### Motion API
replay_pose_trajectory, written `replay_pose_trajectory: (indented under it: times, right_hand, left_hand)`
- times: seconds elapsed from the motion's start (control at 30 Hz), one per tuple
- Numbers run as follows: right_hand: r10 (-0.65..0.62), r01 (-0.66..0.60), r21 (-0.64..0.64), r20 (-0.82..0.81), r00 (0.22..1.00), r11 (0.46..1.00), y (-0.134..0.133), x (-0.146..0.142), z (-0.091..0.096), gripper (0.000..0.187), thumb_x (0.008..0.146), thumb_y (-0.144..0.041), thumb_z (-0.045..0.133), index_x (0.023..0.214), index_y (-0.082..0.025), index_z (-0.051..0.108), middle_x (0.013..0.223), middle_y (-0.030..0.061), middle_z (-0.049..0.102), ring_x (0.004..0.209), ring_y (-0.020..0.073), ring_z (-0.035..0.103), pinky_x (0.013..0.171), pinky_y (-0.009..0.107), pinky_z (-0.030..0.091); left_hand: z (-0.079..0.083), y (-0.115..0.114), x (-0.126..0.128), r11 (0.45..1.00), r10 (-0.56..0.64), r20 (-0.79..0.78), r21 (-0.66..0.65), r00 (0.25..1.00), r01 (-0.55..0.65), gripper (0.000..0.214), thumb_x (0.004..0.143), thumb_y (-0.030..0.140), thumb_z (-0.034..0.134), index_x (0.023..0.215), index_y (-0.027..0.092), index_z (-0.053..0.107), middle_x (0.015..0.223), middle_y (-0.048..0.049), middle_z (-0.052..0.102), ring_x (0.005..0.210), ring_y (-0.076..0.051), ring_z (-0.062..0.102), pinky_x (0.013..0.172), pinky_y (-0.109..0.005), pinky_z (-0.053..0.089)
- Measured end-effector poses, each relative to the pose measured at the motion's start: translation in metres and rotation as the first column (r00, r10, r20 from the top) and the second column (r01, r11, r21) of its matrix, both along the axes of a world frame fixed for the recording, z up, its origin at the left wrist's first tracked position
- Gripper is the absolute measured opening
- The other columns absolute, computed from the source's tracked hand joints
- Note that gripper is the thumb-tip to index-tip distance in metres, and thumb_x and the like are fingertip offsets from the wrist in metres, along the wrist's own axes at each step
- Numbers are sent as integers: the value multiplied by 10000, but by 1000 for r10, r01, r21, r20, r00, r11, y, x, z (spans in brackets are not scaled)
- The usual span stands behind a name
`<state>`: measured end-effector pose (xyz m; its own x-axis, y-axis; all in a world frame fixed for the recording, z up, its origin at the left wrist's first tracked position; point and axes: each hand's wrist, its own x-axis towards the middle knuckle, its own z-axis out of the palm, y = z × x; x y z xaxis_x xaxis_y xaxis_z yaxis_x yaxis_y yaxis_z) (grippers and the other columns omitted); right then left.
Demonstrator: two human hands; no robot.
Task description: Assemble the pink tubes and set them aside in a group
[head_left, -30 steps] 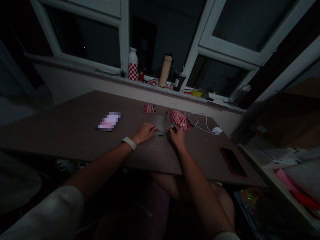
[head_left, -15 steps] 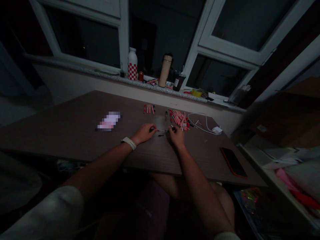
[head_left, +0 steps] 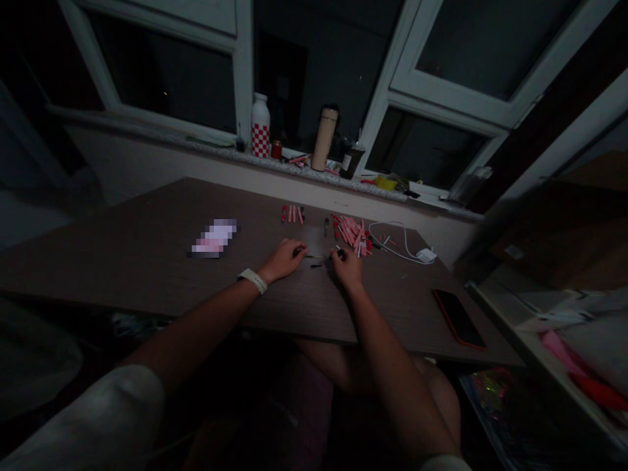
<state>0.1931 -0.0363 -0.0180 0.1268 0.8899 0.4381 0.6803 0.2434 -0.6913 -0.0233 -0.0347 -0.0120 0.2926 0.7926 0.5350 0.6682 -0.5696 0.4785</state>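
My left hand (head_left: 283,260) rests on the brown wood-grain table (head_left: 122,261), its fingertips curled on a small dark piece (head_left: 298,252). My right hand (head_left: 346,267) pinches a similar dark piece (head_left: 339,253) close to a heap of pink and red small tubes (head_left: 350,232). Between the hands lie a thin dark stick (head_left: 316,265) and a slim pale strip (head_left: 314,256). Farther up stand a short row of pink tubes (head_left: 293,213) and one dark tube (head_left: 326,226).
A white cable (head_left: 392,241) runs to a white charger (head_left: 426,256) on the table. A phone in a red case (head_left: 458,318) lies near the front right. A pixelated pink package (head_left: 214,238) lies to the left. Bottles stand on the windowsill (head_left: 294,167) beyond.
My left hand has drawn slightly to the left along the table. My right hand and the objects on the table look unchanged.
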Motion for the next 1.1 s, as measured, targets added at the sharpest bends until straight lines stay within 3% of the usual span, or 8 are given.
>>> replay_pose_trajectory:
  times: [0.13,0.33,0.53,0.77,1.1]
  right_hand:
    - [5,-5,-9,-28,1000,1000,0,0,1,341,875,-470,552,736,-180,666,671,42,671,623,180,590,594,262,380]
    - [4,-4,-4,-47,999,1000,-2,0,3,353,878,-468,538,738,-175,676,670,44,673,618,177,584,586,262,367]
    - [12,-13,-2,-50,999,1000,-2,0,4,362,873,-480,531,721,-177,660,682,49,675,637,182,594,600,264,367]
    - [3,-3,-7,-60,998,1000,-2,0,3,355,873,-477,534,742,-175,667,684,47,675,626,179,585,598,264,375]
    - [-14,13,-25,-35,999,1000,-3,-1,6,338,885,-454,548,749,-172,675,701,44,686,648,174,603,600,255,374]
  left_hand:
    - [-1,1,-1,999,-32,-12,11,999,32,299,978,369,506,1046,196,741,1038,-82,740,994,-240,618,965,-424,448]
    - [-1,1,-4,1000,-31,55,5,998,31,252,887,393,690,1043,202,747,1023,-68,756,987,-241,612,892,-381,473]
    - [-1,1,-1,999,-42,16,-6,999,42,303,987,411,527,977,208,752,986,-63,765,912,-227,638,909,-396,465]
    - [-2,-1,-2,999,35,61,12,998,-36,243,908,412,647,987,188,700,984,-77,730,965,-245,632,881,-370,488]
    - [-4,3,-6,1000,1,22,13,1000,-1,227,909,359,653,1045,208,754,1013,-64,758,952,-244,619,884,-379,477]
